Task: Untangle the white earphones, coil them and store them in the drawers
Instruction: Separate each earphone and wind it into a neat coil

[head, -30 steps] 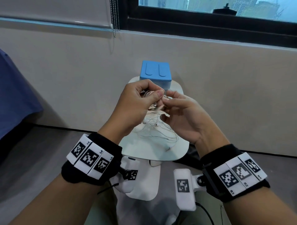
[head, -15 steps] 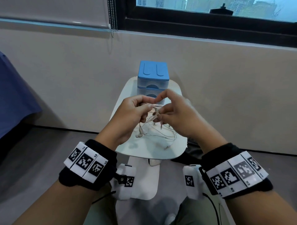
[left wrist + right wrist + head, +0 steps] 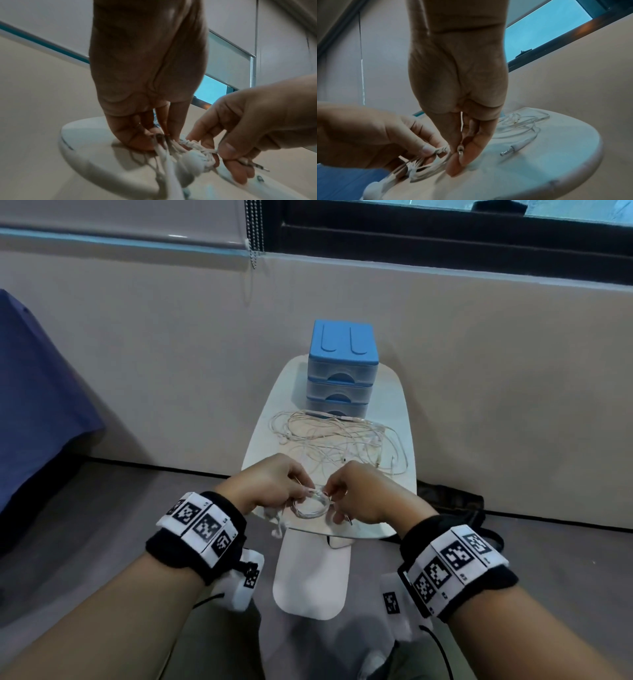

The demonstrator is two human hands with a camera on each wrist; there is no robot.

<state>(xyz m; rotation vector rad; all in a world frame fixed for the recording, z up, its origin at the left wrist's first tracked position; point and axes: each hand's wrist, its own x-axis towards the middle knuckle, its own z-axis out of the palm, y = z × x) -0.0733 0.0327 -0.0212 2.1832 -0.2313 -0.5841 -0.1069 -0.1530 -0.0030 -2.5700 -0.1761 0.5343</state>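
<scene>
A small coil of white earphones [image 3: 311,507] sits at the near edge of the white table [image 3: 399,392], held between both hands. My left hand [image 3: 306,491] pinches the bundle's left side [image 3: 171,146]. My right hand [image 3: 331,495] pinches the wrapped end by the jack plug [image 3: 459,150], which sticks out past the fingers [image 3: 257,165]. An earbud [image 3: 192,161] dangles under the coil. Further back, a loose tangle of white earphones [image 3: 342,440] lies spread in front of the blue three-drawer unit [image 3: 342,364], whose drawers are all closed.
A second jack plug [image 3: 513,148] from the tangle lies on the table right of my hands. The table stands against a beige wall under a window. Blue fabric [image 3: 37,392] hangs at the left, and a dark bag [image 3: 452,501] lies on the floor at the right.
Both hands have come down and toward me, from in front of the drawers to the table's near edge, carrying the coil. The tangle behind them now lies uncovered.
</scene>
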